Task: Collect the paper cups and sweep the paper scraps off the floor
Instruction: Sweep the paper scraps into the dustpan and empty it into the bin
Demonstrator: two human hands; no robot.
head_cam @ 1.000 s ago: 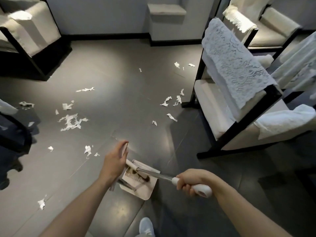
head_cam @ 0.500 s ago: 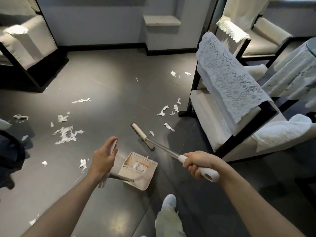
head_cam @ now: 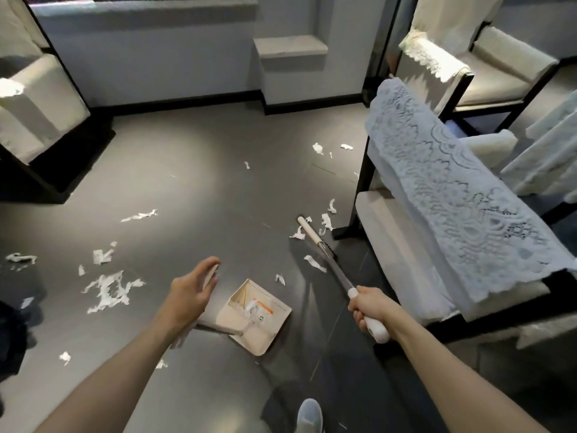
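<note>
My right hand (head_cam: 367,309) grips the white grip of a broom. Its metal shaft runs forward to the broom head (head_cam: 307,229), which lies on the floor among paper scraps (head_cam: 326,220) beside a chair leg. My left hand (head_cam: 190,292) holds the top of the dustpan's long handle with loosely curled fingers. The beige dustpan (head_cam: 265,334) sits on the floor between my hands, with a few scraps in it. A larger patch of torn paper (head_cam: 107,290) lies to the left, and more scraps (head_cam: 318,148) lie farther off. No paper cup is in view.
A black-framed chair with a lace cover (head_cam: 452,198) stands close on the right, its leg (head_cam: 359,195) by the broom head. Another armchair (head_cam: 37,104) stands at the far left. A wall pillar (head_cam: 290,57) is ahead. My shoe (head_cam: 309,414) is at the bottom.
The broom head left the dustpan and swung forward and right to the scraps by the chair leg. A few scraps now lie in the pan. My left hand stayed at the dustpan handle.
</note>
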